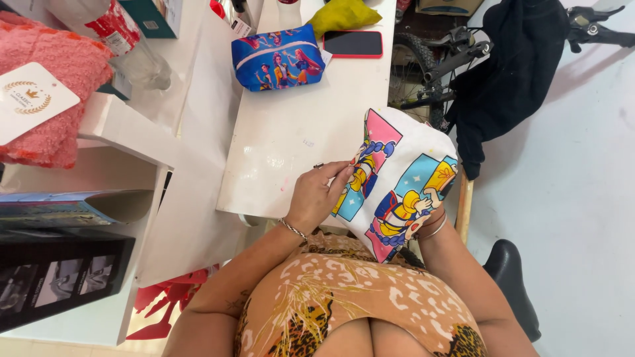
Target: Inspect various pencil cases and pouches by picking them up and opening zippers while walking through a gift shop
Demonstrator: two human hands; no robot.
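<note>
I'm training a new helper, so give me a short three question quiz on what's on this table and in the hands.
1. True or false: the left hand pinches the edge of the white printed pouch.
2. What lies nearest the red-cased phone? A) blue printed pouch B) pink fluffy fabric C) black chair
3. Fill in: the right hand is mostly hidden behind the white printed ____.

Key: 1 true; 2 A; 3 pouch.
</note>
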